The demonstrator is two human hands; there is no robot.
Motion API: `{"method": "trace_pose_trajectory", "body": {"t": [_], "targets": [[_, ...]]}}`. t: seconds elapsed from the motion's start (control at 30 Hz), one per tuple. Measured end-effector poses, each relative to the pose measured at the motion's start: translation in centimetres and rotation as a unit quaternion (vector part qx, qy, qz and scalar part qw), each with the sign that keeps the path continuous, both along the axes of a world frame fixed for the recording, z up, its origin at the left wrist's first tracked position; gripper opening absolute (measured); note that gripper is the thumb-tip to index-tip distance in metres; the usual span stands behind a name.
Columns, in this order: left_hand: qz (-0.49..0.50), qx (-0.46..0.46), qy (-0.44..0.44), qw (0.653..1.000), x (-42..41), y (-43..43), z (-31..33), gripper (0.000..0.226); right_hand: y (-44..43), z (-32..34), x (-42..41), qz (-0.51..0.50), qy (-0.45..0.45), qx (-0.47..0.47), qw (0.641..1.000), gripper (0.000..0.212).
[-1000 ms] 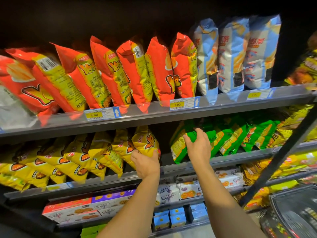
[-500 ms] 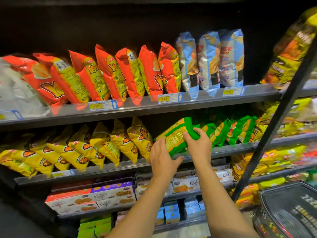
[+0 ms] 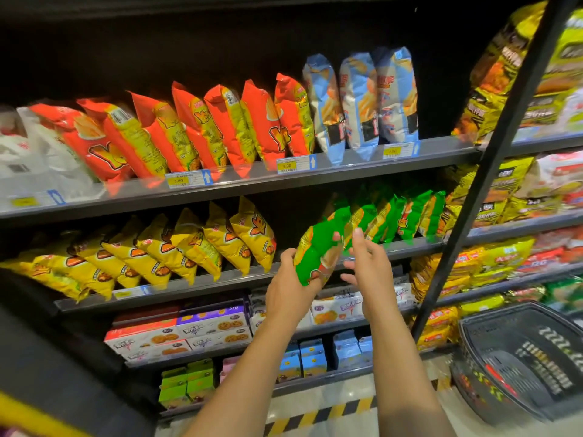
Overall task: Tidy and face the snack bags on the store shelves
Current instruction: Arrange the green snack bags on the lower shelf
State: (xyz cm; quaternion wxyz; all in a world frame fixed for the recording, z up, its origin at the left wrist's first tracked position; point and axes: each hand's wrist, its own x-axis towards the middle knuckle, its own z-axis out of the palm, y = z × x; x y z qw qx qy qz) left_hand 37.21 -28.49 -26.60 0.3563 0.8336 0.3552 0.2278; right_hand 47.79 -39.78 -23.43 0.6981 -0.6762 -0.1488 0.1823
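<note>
Holds one green snack bag in the left hand, fingers wrapped round its lower left side. Carries it tilted, top leaning right, in the air just in front of the front edge of the middle shelf, before the gap between two rows. Poses the right hand just beside the bag's right side, fingers loose and spread, grasping nothing; cannot tell whether a fingertip touches the bag. Faces a row of green bags standing on edge toward the right end of that shelf, and a row of yellow bags along its left part, tops leaning left. Looks up at the upper shelf, with orange bags leaning left, three pale blue bags upright just right of them, and yellow price tags on its front edge. Finds biscuit boxes on the lower shelf beneath the hands. Has a dark shopping basket at the lower right, near a black slanted post.
</note>
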Motion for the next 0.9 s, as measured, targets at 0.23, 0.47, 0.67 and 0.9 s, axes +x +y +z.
{"method": "trace_pose_trajectory", "body": {"t": [0.23, 0.47, 0.67, 0.9], "targets": [[-0.111, -0.314, -0.096, 0.938, -2.8, 3.1, 3.8, 0.053, 1.1, -1.3, -1.6, 0.111, 0.05, -0.025, 0.992, 0.053], [-0.143, -0.394, -0.081, 0.904, -3.7, 4.1, 6.1, 0.054, 2.0, 0.3, -3.6, 0.106, 0.049, -0.029, 0.993, 0.06], [-0.15, -0.436, -0.088, 0.883, -4.0, 2.3, 8.2, 0.058, -0.1, -0.3, -2.5, 0.078, 0.171, 0.031, 0.982, 0.061], [-0.082, -0.507, -0.182, 0.838, -1.7, -1.8, 9.7, 0.071, -4.1, -1.1, 0.6, 0.098, 0.257, 0.087, 0.958, 0.072]]}}
